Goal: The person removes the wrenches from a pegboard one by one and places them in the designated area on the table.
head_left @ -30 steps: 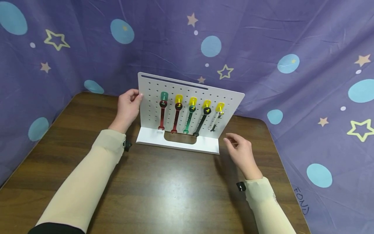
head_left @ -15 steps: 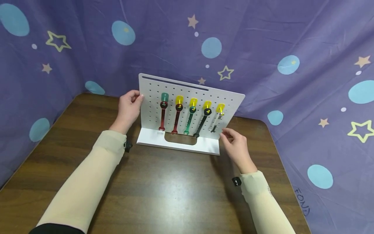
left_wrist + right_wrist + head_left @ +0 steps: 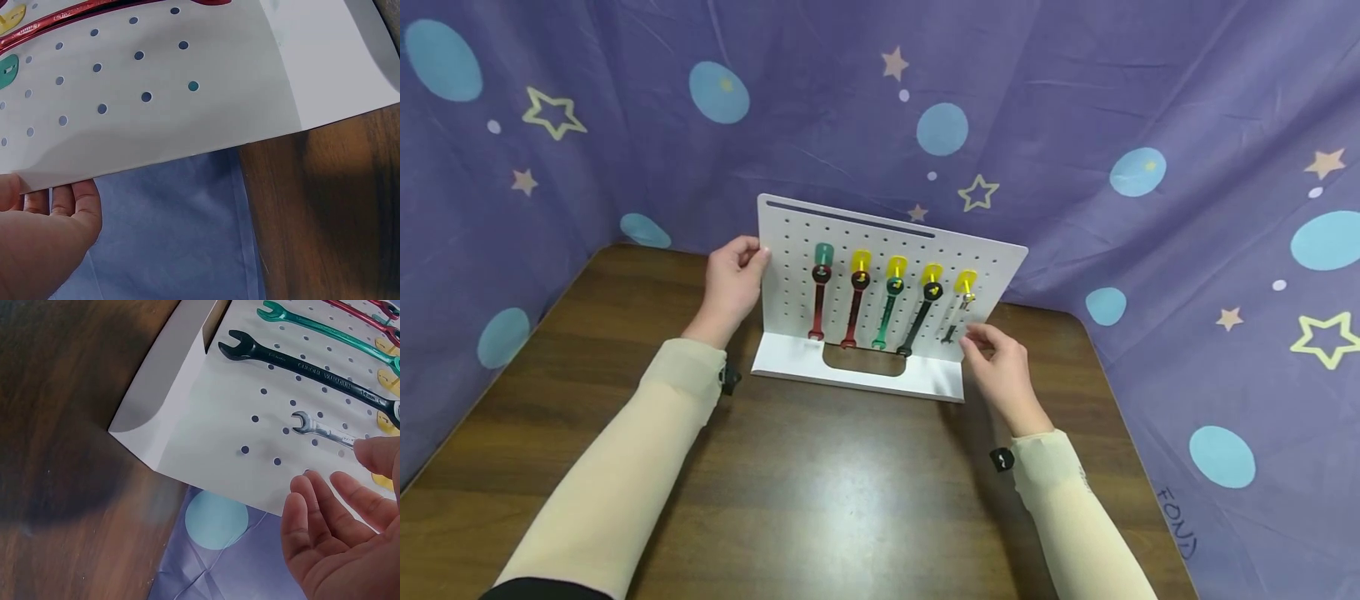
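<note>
A white pegboard (image 3: 1000, 260) stands on its flat base, with wrenches hanging from it in a row. From left to right they are a red wrench (image 3: 818, 310), another red wrench (image 3: 853, 312), a green wrench (image 3: 887, 321), a black wrench (image 3: 917, 323) and a small silver wrench (image 3: 325, 432). My left hand (image 3: 728, 285) pinches the board's left edge, thumb in front and fingers behind. Beside the right edge is my right hand (image 3: 1000, 375), fingers loosely bent. In the right wrist view its thumb overlaps the silver wrench's shank; whether they touch I cannot tell.
One green hook (image 3: 824, 252) and several yellow hooks (image 3: 897, 265) hold the wrenches. The base (image 3: 790, 358) has a cut-out at its middle. Under it lies a brown wooden table (image 3: 820, 467), and a purple patterned curtain (image 3: 1037, 100) hangs close behind.
My right hand has moved left and slightly up, from beside the board to its right edge near the silver wrench. The left hand keeps its grip on the board.
</note>
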Action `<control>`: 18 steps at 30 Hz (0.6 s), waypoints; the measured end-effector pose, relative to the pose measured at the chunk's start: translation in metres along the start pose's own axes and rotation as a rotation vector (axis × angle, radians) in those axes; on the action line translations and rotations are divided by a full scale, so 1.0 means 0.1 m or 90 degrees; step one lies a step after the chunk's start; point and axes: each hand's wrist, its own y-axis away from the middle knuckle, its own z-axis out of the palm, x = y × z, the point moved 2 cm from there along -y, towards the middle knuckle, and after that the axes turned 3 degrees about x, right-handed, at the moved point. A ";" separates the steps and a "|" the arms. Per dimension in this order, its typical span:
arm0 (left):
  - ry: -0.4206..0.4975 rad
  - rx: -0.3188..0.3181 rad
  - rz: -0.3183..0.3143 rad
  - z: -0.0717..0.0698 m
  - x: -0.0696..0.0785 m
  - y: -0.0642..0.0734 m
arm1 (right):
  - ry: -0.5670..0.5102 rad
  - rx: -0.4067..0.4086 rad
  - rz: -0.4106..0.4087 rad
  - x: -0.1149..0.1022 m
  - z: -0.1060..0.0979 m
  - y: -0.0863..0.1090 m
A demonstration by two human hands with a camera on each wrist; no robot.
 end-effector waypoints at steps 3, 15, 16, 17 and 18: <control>-0.005 -0.001 0.003 0.00 0.01 0.01 | -0.007 -0.006 0.008 0.01 0.02 -0.03; 0.000 0.011 0.015 0.00 -0.01 0.00 | -0.014 -0.024 0.014 -0.04 0.06 -0.12; 0.003 0.011 0.014 0.01 -0.01 0.00 | -0.015 -0.023 0.015 -0.05 0.06 -0.13; 0.005 0.011 0.014 0.01 -0.01 0.00 | -0.015 -0.023 0.018 -0.05 0.06 -0.13; 0.005 0.010 0.012 0.02 0.00 0.00 | -0.015 -0.022 0.018 -0.06 0.06 -0.14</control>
